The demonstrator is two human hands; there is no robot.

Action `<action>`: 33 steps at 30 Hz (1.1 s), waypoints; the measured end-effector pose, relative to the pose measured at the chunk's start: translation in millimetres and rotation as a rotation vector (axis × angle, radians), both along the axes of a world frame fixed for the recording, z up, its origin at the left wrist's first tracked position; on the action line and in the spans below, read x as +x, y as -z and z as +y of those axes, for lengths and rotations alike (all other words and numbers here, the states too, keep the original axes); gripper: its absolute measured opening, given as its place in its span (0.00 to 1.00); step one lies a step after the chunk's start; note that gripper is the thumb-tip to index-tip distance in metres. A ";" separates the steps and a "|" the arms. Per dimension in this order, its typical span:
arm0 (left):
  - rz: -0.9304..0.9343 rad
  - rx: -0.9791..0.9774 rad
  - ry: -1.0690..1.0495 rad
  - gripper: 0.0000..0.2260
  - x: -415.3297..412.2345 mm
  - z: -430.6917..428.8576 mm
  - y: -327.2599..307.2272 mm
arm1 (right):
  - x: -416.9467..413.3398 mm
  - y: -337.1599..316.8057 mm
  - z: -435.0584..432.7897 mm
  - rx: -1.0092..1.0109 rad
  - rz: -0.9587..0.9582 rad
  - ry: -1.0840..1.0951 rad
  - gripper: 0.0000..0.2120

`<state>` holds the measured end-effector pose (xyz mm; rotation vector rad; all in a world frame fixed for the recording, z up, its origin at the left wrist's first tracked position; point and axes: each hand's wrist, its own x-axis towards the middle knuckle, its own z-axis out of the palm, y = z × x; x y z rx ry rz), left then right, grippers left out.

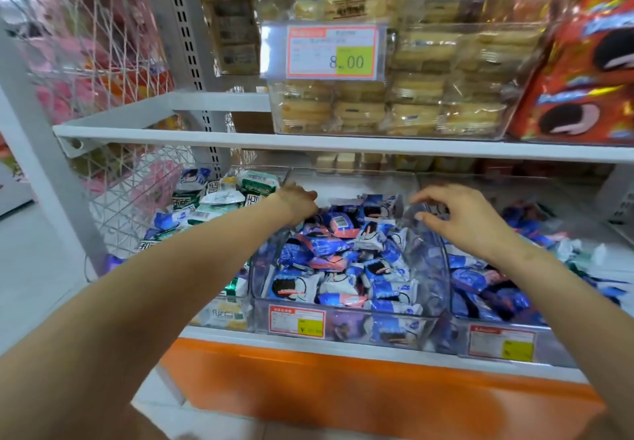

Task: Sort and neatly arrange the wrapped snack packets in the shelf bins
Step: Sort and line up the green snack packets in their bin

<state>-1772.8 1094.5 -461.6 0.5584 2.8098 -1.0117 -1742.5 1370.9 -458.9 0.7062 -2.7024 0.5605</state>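
Reaching over jumbled blue packets (343,251) in the middle bin (260,297), left hand (298,204) at eleven o'clock, fingers hidden, right hand (456,216) at two, fingers loose and empty, I judge sorting barely begun.

Blue-and-white packets (346,261), green-and-white packets (223,196), an orange shelf base (343,391).
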 end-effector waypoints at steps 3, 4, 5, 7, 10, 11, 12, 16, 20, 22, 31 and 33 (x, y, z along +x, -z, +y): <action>0.030 0.088 -0.009 0.12 -0.8 -1.6 3.5 | 1.8 -2.5 1.4 -0.016 -0.006 0.006 0.10; 0.049 0.115 0.002 0.11 -0.6 -2.9 2.6 | 2.4 -3.1 1.6 -0.021 -0.004 0.006 0.10; 0.076 0.133 0.021 0.10 0.0 -4.3 0.7 | 2.4 -3.2 1.7 -0.025 -0.002 0.006 0.10; 0.135 0.179 0.045 0.10 3.2 -5.1 -4.6 | 2.7 -3.4 2.1 -0.024 -0.001 0.000 0.09; 0.226 0.351 0.049 0.09 11.3 -4.7 -11.1 | 3.3 -3.0 3.7 -0.030 -0.015 -0.008 0.08; 0.258 0.448 0.049 0.09 13.8 -5.1 -12.6 | 3.4 -3.0 4.5 -0.032 -0.018 -0.009 0.08; 0.285 0.570 0.045 0.08 16.4 -5.2 -13.4 | 3.5 -3.4 5.7 -0.034 -0.020 -0.008 0.07; 0.431 1.196 0.030 0.07 44.5 9.7 -13.3 | 2.0 -6.6 14.3 -0.073 -0.019 0.007 0.06; 0.358 1.521 -0.080 0.07 76.1 32.1 -2.2 | 2.9 -9.3 35.2 -0.156 -0.018 0.068 0.06; 0.285 1.580 -0.086 0.09 78.6 35.5 5.1 | 4.7 -9.5 48.0 -0.170 -0.042 0.117 0.06; 0.054 1.913 -0.127 0.12 85.6 50.1 11.8 | 6.3 13.2 96.3 0.054 -0.216 0.421 0.16; 0.058 1.892 -0.115 0.13 86.3 53.5 12.2 | 6.3 18.6 97.4 0.100 -0.274 0.459 0.19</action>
